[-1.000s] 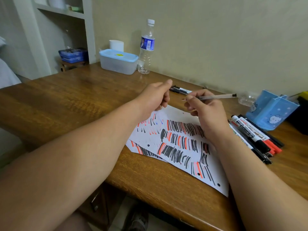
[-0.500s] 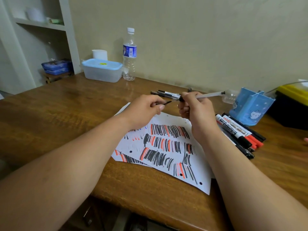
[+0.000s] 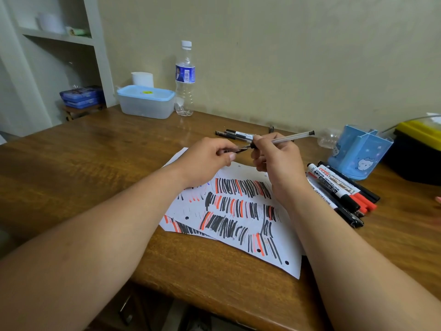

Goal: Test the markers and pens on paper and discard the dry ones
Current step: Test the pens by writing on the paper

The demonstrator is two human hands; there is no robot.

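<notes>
The clear-barrelled pen (image 3: 293,137) is just above the middle of the frame, lifted off the table and slanting up to the right. The right hand (image 3: 276,163) is closed around its lower end. At the tip, the left hand (image 3: 205,161) pinches a small dark piece (image 3: 238,150), apparently the cap. Whether the cap is coming off or going on cannot be told.

If it is coming off, the pull should run straight along the barrel, with the right hand keeping a firm hold near the tip so the point does not flick ink. The cap is best kept in the left hand, ready to go back on.

The paper (image 3: 241,173) lies directly below both hands, with a second sheet under it. It is crowded with black and red strokes, so a fresh mark belongs on the bare strip at its upper edge, where a faint line would show plainly.

Several whiteboard markers (image 3: 338,189) lie bunched at the right beside a blue holder (image 3: 358,154), and a few more pens (image 3: 235,134) lie behind the hands. Which pile holds the dry ones is not evident, so the tested pen probably needs a separate spot.
</notes>
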